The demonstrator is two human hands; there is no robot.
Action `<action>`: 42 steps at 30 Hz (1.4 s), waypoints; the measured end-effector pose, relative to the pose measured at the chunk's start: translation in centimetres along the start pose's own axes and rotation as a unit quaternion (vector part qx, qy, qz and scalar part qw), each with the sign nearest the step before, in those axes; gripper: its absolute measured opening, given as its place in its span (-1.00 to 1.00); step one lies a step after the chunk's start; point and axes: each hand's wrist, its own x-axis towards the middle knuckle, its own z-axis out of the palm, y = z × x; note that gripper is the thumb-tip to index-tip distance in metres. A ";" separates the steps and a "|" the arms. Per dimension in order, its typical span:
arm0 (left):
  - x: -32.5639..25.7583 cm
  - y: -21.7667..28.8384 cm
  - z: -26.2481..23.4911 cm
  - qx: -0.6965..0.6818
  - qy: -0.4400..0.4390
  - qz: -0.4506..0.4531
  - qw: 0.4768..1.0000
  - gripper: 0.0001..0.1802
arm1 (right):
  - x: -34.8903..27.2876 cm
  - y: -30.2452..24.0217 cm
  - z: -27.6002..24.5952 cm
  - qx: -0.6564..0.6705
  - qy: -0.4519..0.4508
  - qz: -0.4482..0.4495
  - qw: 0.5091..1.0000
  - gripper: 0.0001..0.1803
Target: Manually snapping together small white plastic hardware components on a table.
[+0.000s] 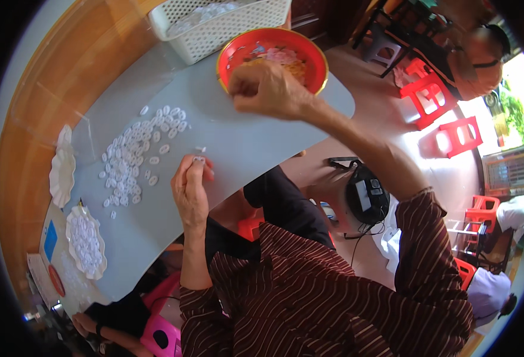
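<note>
Over the grey table (214, 128), my left hand (190, 193) pinches a small white plastic piece (199, 159) between thumb and fingers. A tiny white bit (200, 149) shows just beyond the fingertips. My right hand (265, 89) is raised at the near edge of a red round tray (320, 62) with a flower pattern and gold rim. Its fingers are curled closed, and whatever may be in them is hidden. Left of my left hand spreads a loose pile of small white oval pieces (125, 157), each with a marked centre.
A white perforated basket (226, 33) holding white pieces stands behind the tray. At the left are a scalloped dish (98, 271) heaped with small white parts and another scalloped dish (64, 169). Another person's hand (84, 323) is at lower left. Red stools (426, 98) stand on the floor.
</note>
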 end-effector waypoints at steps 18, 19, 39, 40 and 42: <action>0.0 0.5 -0.2 0.033 0.003 0.021 0.999 -0.76 | -2.7 -3.5 8.2 0.576 -0.024 0.209 0.790 -0.89; 0.0 0.4 -0.2 0.035 0.001 0.026 0.999 -0.75 | -2.7 -3.7 8.1 0.570 -0.021 0.214 0.793 -0.86; -0.2 0.2 0.0 0.014 -0.040 0.049 0.998 -0.75 | -3.0 -2.7 7.6 0.483 -0.080 0.150 0.859 -0.83; -0.2 0.3 0.0 0.015 -0.046 0.048 0.998 -0.75 | -3.1 -2.6 7.5 0.489 -0.080 0.147 0.856 -0.81; -0.2 0.2 0.1 0.016 -0.052 0.045 0.997 -0.76 | -3.2 -2.8 7.4 0.496 -0.079 0.145 0.853 -0.79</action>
